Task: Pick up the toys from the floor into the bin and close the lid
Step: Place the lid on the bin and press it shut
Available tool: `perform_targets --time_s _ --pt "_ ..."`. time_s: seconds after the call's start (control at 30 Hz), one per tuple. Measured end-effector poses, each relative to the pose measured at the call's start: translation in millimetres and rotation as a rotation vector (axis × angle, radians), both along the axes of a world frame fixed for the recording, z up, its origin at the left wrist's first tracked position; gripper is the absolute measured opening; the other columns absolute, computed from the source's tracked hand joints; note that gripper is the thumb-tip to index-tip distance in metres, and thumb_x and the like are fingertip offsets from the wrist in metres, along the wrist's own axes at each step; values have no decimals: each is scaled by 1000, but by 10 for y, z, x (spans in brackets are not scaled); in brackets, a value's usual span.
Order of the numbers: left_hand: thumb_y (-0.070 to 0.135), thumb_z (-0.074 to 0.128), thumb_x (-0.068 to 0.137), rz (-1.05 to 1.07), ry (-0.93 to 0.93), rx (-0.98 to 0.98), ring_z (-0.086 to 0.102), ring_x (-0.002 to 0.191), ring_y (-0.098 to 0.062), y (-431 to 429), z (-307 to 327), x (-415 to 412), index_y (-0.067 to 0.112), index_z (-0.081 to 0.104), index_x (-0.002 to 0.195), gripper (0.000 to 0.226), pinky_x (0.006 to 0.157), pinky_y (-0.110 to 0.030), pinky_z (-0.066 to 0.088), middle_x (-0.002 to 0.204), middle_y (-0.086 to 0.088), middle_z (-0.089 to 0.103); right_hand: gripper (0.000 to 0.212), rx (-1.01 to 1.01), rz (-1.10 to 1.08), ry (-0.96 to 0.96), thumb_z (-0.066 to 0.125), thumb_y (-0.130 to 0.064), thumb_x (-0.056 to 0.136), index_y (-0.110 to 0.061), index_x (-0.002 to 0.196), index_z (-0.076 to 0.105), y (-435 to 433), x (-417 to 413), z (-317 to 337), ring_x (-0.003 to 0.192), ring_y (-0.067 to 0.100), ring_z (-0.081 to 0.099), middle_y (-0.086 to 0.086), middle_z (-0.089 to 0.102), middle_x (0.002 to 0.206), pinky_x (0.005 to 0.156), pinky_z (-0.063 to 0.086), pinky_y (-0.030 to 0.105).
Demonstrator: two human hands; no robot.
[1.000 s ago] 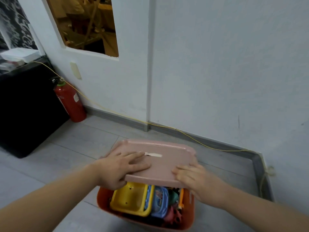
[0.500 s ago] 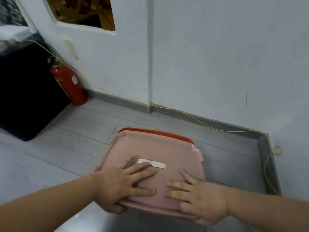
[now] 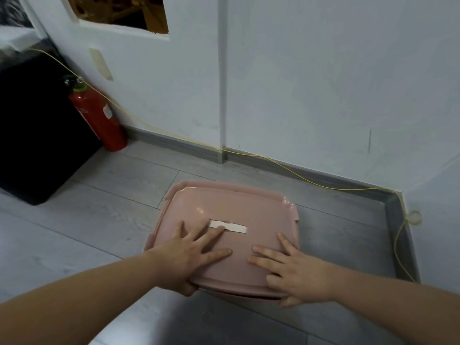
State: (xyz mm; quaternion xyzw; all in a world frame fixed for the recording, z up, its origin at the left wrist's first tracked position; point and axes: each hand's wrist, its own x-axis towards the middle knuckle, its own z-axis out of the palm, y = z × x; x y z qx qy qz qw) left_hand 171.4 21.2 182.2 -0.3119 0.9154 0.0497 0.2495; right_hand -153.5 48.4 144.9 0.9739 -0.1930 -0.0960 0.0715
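A pink lid (image 3: 231, 207) with a strip of white tape (image 3: 230, 226) lies flat over the bin on the grey floor, and it hides the bin and the toys inside. My left hand (image 3: 191, 255) presses on the lid's near left part with fingers spread, its thumb under the near edge. On the near right part my right hand (image 3: 288, 267) lies flat, fingers straight and spread.
A red fire extinguisher (image 3: 99, 118) stands by the wall at the left, beside a black cabinet (image 3: 32, 135). A thin yellow cable (image 3: 273, 161) runs along the grey skirting board. The white wall turns a corner at the right.
The lid came down from a tilt above the open bin and now covers it; the orange rim and toys no longer show. Both hands moved onto its top.
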Motion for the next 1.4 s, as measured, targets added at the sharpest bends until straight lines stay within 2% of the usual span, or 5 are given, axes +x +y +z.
perform_targets --time_s 0.67,0.9,1.13,1.27,1.4 --pt "59 56 81 -72 5 -119 -23 144 -53 87 -387 134 40 -30 149 112 97 -85 8 152 -15 -46 39 -52 3 -20 66 -44 82 -21 92 37 267 84 -256 148 43 27 13 33 159 89 39 79" --pt "87 36 79 12 7 51 -43 139 -38 75 -233 98 45 -29 148 104 103 -79 -10 151 -5 -49 47 176 -127 -159 43 -66 94 -20 96 50 280 83 -198 155 31 7 5 29 163 108 10 79" --pt "81 10 90 358 325 -165 15 151 -29 -29 -197 174 41 27 151 75 114 -66 19 162 -6 23 30 68 -593 -579 49 -50 93 -26 111 49 157 128 -79 144 31 33 11 45 149 108 33 67" --pt "78 27 82 739 292 -255 29 143 -35 -241 -280 230 39 27 150 78 112 -59 26 159 -9 23 53 125 -1176 -908 62 -48 84 -21 128 48 -12 226 -62 129 28 42 10 44 139 109 33 41" --pt "78 55 74 1031 438 -88 38 137 -37 -400 -315 327 35 21 153 96 111 -53 36 156 -6 18 80 582 -1557 -1035 77 -33 82 -17 146 32 -106 227 -46 115 19 50 8 46 137 105 39 33"
